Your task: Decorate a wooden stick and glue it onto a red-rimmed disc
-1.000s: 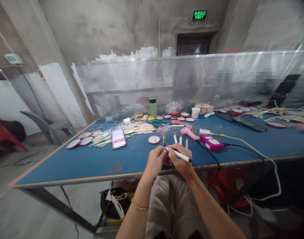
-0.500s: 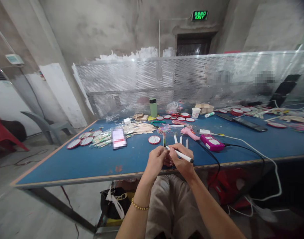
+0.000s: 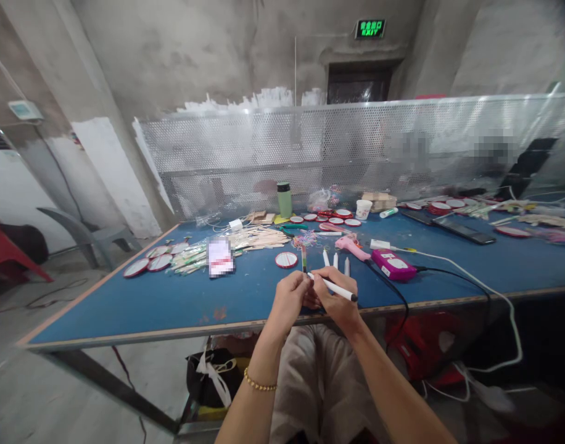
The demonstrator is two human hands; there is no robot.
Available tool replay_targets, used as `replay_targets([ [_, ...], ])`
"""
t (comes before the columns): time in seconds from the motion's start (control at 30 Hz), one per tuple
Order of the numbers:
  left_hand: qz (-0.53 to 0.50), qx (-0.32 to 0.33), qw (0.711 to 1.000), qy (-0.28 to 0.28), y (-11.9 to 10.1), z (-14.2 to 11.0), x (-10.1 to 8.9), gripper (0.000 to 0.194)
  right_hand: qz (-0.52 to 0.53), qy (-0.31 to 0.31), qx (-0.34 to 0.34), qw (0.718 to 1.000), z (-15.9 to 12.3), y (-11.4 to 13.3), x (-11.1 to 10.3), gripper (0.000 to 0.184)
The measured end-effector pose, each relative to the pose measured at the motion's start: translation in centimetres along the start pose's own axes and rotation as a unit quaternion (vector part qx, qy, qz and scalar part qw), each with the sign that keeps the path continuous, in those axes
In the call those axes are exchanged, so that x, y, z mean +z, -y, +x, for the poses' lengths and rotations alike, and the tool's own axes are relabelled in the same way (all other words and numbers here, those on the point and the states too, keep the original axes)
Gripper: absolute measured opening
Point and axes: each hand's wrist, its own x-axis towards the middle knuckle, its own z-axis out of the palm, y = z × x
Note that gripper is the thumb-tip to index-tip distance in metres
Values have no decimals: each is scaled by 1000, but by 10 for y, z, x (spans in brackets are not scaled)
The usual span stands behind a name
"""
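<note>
My left hand (image 3: pixel 288 297) is closed at the table's front edge, pinching a narrow stick (image 3: pixel 304 256) with green and dark bands that points up and away from me. A white marker pen (image 3: pixel 335 288) with a black rear end sits in the closed grip of my right hand (image 3: pixel 342 306). Its tip meets the lower visible part of the stick, close to my left fingertips. Just beyond the right hand lie several white pens (image 3: pixel 335 261). A round, red-rimmed white disc (image 3: pixel 286 259) rests left of the stick.
Wooden sticks (image 3: pixel 266 237) are heaped behind a phone (image 3: pixel 221 256) on the blue table (image 3: pixel 162 308). Further right lie a pink corded tool (image 3: pixel 351 246) and a purple box (image 3: pixel 393 264) with cables. A green bottle (image 3: pixel 285 200) and paper cup (image 3: pixel 364 209) stand near the perforated metal screen (image 3: pixel 245 148).
The right hand and marker pen shifted slightly right, then back left, with the tip staying at the stick. The left hand has kept its hold almost unmoved.
</note>
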Motion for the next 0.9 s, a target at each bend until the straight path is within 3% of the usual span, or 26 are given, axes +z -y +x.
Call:
replay_targets([
  [0.57, 5, -4, 1000, 0, -1, -1, 1, 37, -9, -20, -19, 1000, 0, -1, 0, 18],
  [0.9, 10, 2, 1000, -7, -3, -2, 1, 34, 3, 4, -10, 1000, 0, -1, 1, 17],
])
